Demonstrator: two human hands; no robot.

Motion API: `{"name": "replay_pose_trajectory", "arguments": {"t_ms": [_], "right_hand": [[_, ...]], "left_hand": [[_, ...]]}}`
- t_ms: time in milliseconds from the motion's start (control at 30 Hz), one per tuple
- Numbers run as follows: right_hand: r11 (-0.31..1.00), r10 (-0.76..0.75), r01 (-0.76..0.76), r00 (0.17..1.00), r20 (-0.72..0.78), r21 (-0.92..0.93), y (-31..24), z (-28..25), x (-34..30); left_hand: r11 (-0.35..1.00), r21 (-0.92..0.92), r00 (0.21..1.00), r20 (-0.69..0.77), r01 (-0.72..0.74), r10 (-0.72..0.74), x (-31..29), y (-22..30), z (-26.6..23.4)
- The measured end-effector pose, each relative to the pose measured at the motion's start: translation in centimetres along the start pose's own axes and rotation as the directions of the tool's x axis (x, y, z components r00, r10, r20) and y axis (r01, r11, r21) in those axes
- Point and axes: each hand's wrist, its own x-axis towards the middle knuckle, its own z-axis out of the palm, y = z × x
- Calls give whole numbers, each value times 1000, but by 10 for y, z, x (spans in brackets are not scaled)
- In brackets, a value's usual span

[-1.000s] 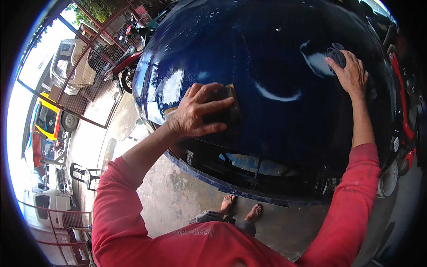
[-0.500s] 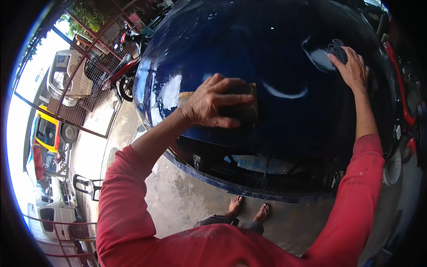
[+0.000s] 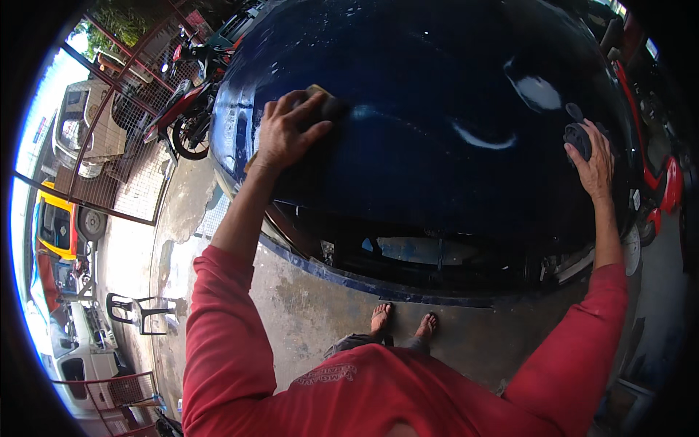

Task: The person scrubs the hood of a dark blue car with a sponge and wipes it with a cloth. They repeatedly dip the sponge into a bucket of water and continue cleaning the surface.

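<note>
On the blue car panel (image 3: 437, 95), left hand (image 3: 285, 132) fingers (spread) press a sponge (image 3: 328, 105).

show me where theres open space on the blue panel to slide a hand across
The widest bare stretch of the blue panel lies between the left hand on its sponge and the right hand on a dark pad. Both side edges are taken.

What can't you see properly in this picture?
- Head view: most of the sponge is hidden under the left hand.
- Head view: the dark round pad is partly covered by the right hand.
- Head view: the blue car panel is cut off at the top edge.
</note>
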Motion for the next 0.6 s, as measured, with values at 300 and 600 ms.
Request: {"name": "replay_pose_trajectory", "arguments": {"t_ms": [300, 600], "right_hand": [[996, 82, -81, 995, -52, 24, 50, 32, -41], [967, 250, -253, 964, -93, -19, 40, 7, -84]], "left_hand": [[876, -125, 867, -261, -466, 424, 52, 296, 130], [996, -73, 998, -41, -56, 53, 80, 85, 47]]}}
